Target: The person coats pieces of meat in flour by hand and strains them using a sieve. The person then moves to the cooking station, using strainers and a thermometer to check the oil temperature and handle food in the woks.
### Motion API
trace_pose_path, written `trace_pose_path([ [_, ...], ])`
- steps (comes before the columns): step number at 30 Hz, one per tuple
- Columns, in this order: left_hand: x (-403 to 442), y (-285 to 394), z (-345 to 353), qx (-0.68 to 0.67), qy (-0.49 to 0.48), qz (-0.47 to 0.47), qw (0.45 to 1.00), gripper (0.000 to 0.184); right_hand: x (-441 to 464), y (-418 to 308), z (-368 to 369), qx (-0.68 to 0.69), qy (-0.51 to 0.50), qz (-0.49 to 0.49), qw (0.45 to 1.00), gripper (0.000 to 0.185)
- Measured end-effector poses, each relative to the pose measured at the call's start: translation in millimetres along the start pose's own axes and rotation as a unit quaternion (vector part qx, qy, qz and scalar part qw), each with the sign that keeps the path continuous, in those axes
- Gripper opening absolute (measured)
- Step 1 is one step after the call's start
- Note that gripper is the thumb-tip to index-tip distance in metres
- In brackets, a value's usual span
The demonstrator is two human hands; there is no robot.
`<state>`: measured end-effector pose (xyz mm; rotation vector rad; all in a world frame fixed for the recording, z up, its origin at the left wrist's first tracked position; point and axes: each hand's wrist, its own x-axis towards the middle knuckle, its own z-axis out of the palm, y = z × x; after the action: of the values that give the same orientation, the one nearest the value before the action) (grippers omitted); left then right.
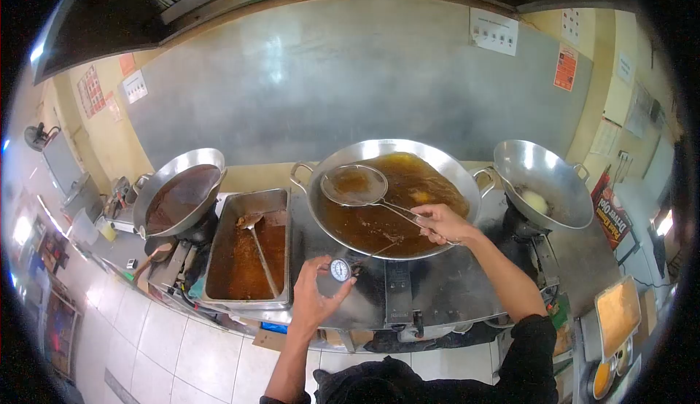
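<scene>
Lower centre: left hand (312, 287) pinches dial thermometer (340, 270), stem slanting up-right over near rim of wok (461, 169) (tip contact unclear). Right hand (441, 223), right of centre, grips strainer (355, 185) handle; mesh lies up-left.

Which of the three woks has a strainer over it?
The middle, widest wok; the right hand holds the strainer over it. The left wok and right wok have none.
</scene>
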<state>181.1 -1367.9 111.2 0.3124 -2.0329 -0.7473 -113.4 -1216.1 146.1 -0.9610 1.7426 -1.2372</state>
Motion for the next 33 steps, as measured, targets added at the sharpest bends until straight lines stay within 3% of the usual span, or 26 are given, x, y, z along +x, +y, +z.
trace_pose_path([
  [8,12.2,-10.1,-8.3,-0.005,-0.001,0.009,1.000,0.050,-65.1,-9.1,-24.2,-0.092,0.006,0.049,0.995,0.046],
  [10,16.8,-11.3,-13.0,0.001,-0.002,0.008,1.000,0.052,-85.2,-11.6,-28.4,-0.206,0.038,0.062,0.976,0.044],
  [16,31.8,-8.4,-24.4,-0.004,-0.002,0.009,1.000,0.050,-130.9,-17.8,-48.1,-0.353,0.104,0.039,0.929,0.039],
  [19,35.5,-10.9,-26.9,0.003,-0.003,0.009,1.000,0.050,-148.3,-32.5,-52.8,-0.336,0.155,0.091,0.924,0.038],
  [24,38.0,-2.1,-25.8,0.014,-0.004,-0.010,1.000,0.053,-144.8,0.6,-83.1,-0.485,0.216,0.048,0.846,0.036],
  [26,37.7,-0.7,-24.0,0.007,0.002,-0.021,1.000,0.054,-140.1,10.5,-88.9,-0.570,0.253,0.019,0.782,0.034],
  [30,37.1,1.9,-23.9,0.027,0.010,-0.015,0.999,0.053,-125.4,19.7,-94.2,-0.577,0.241,0.048,0.779,0.034],
  [33,37.2,6.0,-28.6,0.034,0.030,0.000,0.999,0.051,-112.3,23.7,-96.5,-0.617,0.168,0.019,0.769,0.034],
])
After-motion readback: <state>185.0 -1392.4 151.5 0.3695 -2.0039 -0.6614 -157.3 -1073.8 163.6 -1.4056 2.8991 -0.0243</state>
